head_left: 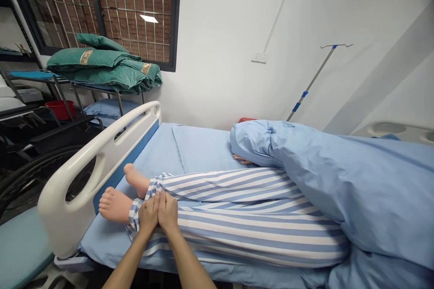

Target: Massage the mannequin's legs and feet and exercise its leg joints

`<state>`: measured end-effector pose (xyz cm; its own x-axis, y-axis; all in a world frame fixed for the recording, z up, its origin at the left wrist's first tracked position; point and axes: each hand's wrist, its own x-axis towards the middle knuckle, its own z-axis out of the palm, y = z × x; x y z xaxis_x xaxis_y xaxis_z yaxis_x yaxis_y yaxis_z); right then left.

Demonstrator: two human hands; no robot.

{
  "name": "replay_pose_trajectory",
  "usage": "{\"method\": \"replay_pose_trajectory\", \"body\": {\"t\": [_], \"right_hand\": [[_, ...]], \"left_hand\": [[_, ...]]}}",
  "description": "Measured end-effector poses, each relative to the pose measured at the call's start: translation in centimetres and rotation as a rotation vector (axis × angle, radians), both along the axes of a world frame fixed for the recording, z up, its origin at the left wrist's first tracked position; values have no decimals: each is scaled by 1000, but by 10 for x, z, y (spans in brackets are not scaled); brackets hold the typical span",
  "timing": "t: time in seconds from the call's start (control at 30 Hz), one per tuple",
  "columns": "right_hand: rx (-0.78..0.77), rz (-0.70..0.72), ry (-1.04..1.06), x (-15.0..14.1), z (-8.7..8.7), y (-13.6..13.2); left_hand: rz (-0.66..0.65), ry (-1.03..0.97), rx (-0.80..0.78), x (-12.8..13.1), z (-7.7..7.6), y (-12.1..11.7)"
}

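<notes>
The left hand (148, 216) and right hand (168, 211) lay flat side by side, holding nothing, on a manikin's striped trouser leg (237, 230) just above its bare foot (114, 205).

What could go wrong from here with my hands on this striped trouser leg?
Your left hand and right hand rest side by side on the striped trouser leg, so they might slip on the cloth, which is already bunched at the cuff. The nearer foot lies close to the white footboard, so moving the leg that way could knock the foot against it.
</notes>
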<state>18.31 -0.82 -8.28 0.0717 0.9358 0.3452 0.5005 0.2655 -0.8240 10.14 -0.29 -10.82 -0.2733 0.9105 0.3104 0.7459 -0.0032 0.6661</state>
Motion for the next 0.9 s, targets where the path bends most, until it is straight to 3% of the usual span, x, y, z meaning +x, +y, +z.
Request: {"method": "replay_pose_trajectory", "body": {"t": [0.1, 0.2, 0.3, 0.4, 0.5, 0.63, 0.8, 0.9], "right_hand": [[0, 10, 51, 0, 2, 1], [11, 13, 119, 2, 2, 3], [8, -16, 158, 4, 2, 4], [-3, -64, 149, 4, 0, 5], [-7, -72, 169, 3, -3, 7], [-33, -46, 185, 7, -1, 8], [1, -13, -72, 24, 20, 1], [18, -9, -175, 31, 25, -5]], "left_hand": [[-69, -383, -69, 7, 25, 4], [-29, -673, -44, 19, 48, 5], [58, -803, 12, 30, 51, 4], [86, -699, 39, 32, 36, 1], [-15, -543, 23, 28, 21, -1], [-44, -383, 17, 26, 13, 1], [-90, -251, 45, 27, 7, 3], [-118, -218, 21, 28, 2, 3]]}}
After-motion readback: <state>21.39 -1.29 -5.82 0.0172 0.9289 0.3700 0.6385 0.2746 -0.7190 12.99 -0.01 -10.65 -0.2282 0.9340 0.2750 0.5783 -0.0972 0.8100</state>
